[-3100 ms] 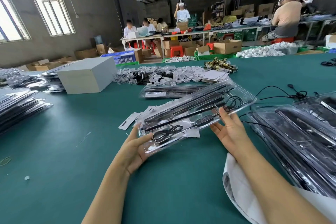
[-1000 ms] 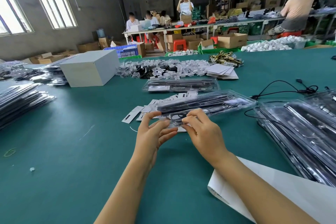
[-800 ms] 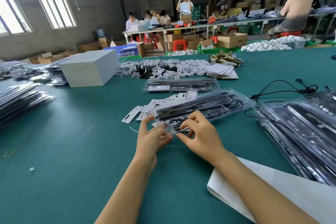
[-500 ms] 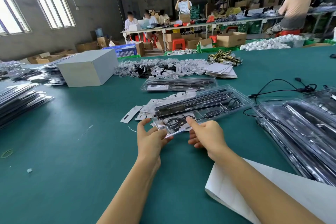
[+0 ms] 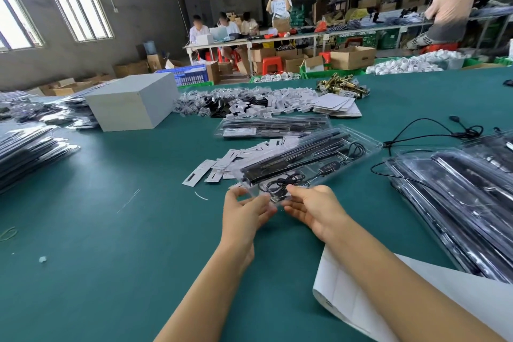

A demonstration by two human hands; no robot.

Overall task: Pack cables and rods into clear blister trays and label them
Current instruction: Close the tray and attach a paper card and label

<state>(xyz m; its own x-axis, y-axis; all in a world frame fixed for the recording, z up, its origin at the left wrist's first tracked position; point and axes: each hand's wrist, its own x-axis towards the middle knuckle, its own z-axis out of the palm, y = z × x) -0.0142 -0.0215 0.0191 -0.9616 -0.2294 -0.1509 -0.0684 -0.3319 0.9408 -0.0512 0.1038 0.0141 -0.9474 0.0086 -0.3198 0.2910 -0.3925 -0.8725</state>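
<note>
On green desk [image 5: 111, 230], both hands, left hand [image 5: 244, 211] and right hand [image 5: 313, 208], now pinch near end of the blister tray [image 5: 305, 164], lifted since before, probably snapping it closed.

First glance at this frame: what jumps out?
The clear blister tray of black rods and coiled cable, held at its near end by the left hand and right hand, centre of the green table. A heap of filled trays sits right, and a white label sheet lower right.
</note>
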